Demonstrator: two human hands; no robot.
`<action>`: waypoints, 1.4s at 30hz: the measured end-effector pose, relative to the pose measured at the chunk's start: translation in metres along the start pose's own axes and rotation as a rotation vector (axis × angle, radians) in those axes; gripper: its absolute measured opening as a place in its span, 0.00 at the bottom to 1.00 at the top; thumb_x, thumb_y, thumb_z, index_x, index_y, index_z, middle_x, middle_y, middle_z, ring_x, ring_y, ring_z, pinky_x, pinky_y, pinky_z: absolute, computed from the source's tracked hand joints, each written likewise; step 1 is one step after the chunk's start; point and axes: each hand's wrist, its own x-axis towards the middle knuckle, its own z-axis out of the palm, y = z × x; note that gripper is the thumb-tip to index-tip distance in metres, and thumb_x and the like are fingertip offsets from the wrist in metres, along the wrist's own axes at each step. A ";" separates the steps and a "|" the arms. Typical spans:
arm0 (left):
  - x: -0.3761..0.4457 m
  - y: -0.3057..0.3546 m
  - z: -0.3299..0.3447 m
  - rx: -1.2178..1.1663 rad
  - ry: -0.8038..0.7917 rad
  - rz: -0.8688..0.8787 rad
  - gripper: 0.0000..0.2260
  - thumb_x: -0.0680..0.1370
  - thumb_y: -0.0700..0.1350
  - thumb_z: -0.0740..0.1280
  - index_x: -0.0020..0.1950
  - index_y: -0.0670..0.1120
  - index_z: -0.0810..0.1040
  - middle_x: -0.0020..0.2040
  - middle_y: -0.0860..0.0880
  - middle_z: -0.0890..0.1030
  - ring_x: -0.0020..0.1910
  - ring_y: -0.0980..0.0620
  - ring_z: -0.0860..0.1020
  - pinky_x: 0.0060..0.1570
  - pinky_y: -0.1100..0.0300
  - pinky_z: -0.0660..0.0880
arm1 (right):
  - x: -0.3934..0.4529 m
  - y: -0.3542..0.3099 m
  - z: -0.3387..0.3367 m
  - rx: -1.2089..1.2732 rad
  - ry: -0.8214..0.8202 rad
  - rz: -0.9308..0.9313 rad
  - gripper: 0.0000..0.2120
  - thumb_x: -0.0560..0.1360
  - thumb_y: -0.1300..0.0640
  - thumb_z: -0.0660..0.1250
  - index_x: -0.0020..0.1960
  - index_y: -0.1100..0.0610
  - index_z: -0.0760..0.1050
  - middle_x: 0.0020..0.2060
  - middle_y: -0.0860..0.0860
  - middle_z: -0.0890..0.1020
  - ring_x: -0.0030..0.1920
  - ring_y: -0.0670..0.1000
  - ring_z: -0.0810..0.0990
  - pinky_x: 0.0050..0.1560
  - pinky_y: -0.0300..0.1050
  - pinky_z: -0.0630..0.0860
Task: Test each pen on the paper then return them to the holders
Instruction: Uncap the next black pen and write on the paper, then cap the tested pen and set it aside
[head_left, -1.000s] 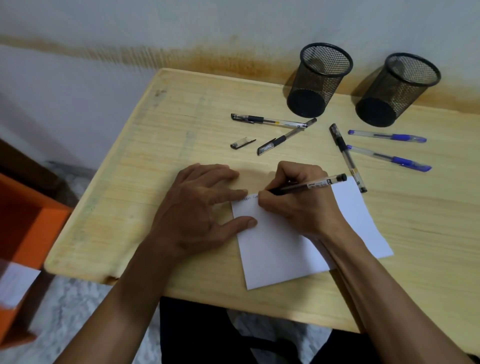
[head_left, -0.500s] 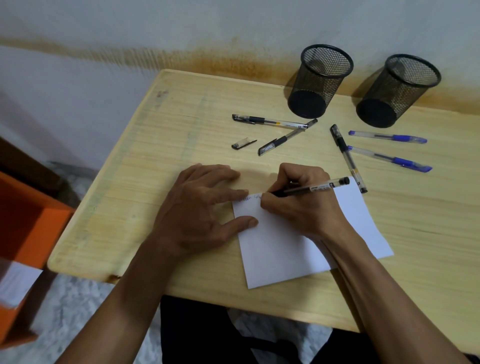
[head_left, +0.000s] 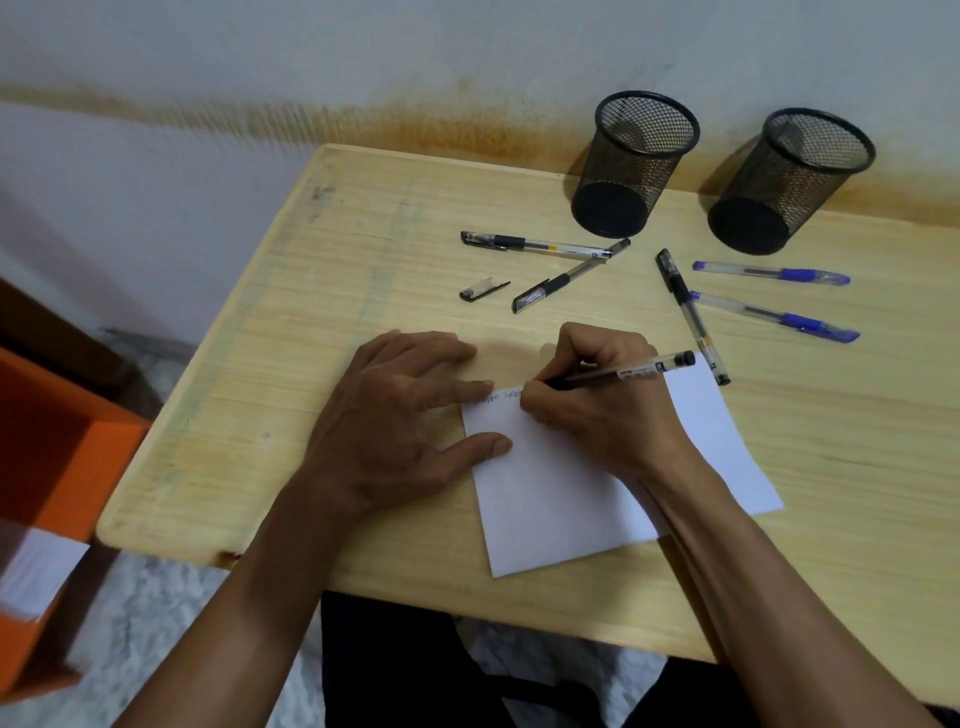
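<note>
So the right hand (head_left: 602, 415) is pinching a black pen (head_left: 621, 374) between thumb and fingers, with the tip sitting on the top edge of the white paper (head_left: 566, 509), where a bit of handwriting is showing. The pen's back end is pointing off to the right. The left hand (head_left: 395, 431) is lying flat with fingers spread, gripping nothing, just pressing on the paper's left edge with the thumb and index finger, while the rest of it is resting on the wooden table (head_left: 311, 364).

Further back, a loose pen cap (head_left: 483, 290) is lying by itself, with two black pens (head_left: 537, 244) (head_left: 569, 276) just to its right, their far ends meeting. Another black pen (head_left: 691, 314) is lying right beside the paper's top right corner, and two blue pens (head_left: 771, 272) (head_left: 774, 316) are lying near it. Two black mesh holders (head_left: 636, 161) (head_left: 792, 179) are standing by the wall, nothing visible inside.
</note>
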 end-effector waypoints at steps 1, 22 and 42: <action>0.000 0.000 0.000 0.002 -0.001 -0.001 0.22 0.69 0.66 0.71 0.55 0.53 0.86 0.63 0.51 0.81 0.66 0.51 0.76 0.65 0.43 0.70 | 0.000 -0.001 0.000 -0.010 0.000 -0.009 0.09 0.62 0.61 0.73 0.31 0.60 0.73 0.29 0.57 0.82 0.31 0.61 0.79 0.28 0.60 0.76; -0.002 0.002 0.007 0.038 0.000 -0.053 0.24 0.67 0.70 0.69 0.53 0.55 0.86 0.62 0.56 0.81 0.64 0.56 0.76 0.65 0.48 0.71 | -0.040 -0.026 -0.071 0.462 0.272 0.257 0.04 0.72 0.73 0.71 0.42 0.67 0.78 0.36 0.57 0.86 0.34 0.48 0.84 0.37 0.38 0.80; 0.082 0.019 0.013 0.321 0.120 -0.444 0.09 0.80 0.48 0.67 0.51 0.47 0.86 0.55 0.44 0.80 0.58 0.41 0.75 0.56 0.47 0.69 | -0.084 -0.031 -0.107 0.378 0.330 0.320 0.07 0.72 0.66 0.76 0.45 0.55 0.85 0.39 0.48 0.88 0.39 0.49 0.87 0.40 0.42 0.84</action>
